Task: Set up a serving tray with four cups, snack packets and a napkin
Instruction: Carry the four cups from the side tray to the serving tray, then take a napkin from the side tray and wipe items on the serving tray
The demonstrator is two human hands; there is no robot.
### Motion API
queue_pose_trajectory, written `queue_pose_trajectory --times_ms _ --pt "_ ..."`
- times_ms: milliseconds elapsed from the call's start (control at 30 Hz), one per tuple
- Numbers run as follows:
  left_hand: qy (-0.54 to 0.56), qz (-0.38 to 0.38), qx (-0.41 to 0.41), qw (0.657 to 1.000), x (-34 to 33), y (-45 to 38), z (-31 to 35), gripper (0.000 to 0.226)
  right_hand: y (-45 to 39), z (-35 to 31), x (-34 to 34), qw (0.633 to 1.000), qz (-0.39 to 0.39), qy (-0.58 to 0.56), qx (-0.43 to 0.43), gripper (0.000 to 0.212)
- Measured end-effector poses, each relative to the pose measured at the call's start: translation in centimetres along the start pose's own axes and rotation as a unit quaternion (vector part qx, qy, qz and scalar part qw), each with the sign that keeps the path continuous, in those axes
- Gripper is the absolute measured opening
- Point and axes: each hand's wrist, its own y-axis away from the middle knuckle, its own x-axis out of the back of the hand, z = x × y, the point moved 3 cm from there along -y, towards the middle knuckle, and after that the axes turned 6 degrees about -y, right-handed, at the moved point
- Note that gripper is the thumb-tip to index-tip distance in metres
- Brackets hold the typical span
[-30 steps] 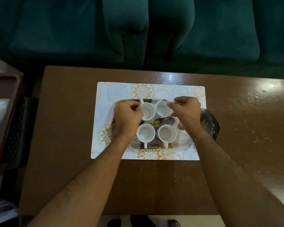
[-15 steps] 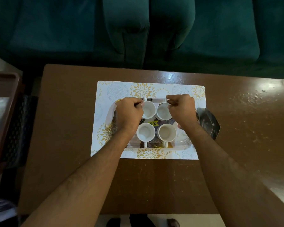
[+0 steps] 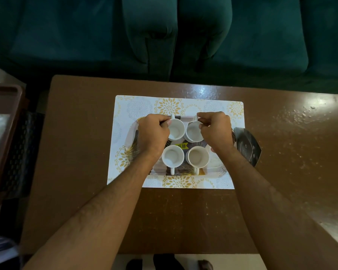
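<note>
Your left hand [image 3: 153, 133] and right hand [image 3: 215, 129] each pinch a far cup's handle on the tray [image 3: 219, 170], four cups [image 3: 173, 157] crowded mid-tray; turn either roughly and it may knock its neighbour; no snacks visible there yet.

You have a brown table [image 3: 183, 215] before you, glossy where light strikes its right side. On it lies a placemat [image 3: 137, 108] printed with gold flowers. Beyond the table stands a dark green sofa [image 3: 66, 36]. Left of the table sits a brown crate [image 3: 0, 133].
</note>
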Motion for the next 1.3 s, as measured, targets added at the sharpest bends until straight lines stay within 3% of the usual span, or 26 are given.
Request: queue_pose_trajectory --times_ms 667,1000,1300 --pt "-0.027 -0.004 -0.009 1.000 0.8 0.4 0.9 0.019 0.3 -0.5 -0.1 1.000 0.009 0.005 -0.027 0.039" --pt "-0.032 -0.009 -0.004 0.999 1.5 0.5 1.0 0.015 0.7 -1.3 0.1 0.999 0.000 0.014 -0.046 0.049" --pt "-0.094 -0.009 -0.051 0.994 6.4 0.4 -0.4 0.041 2.9 -8.9 -3.2 0.970 0.016 0.215 0.115 0.062"
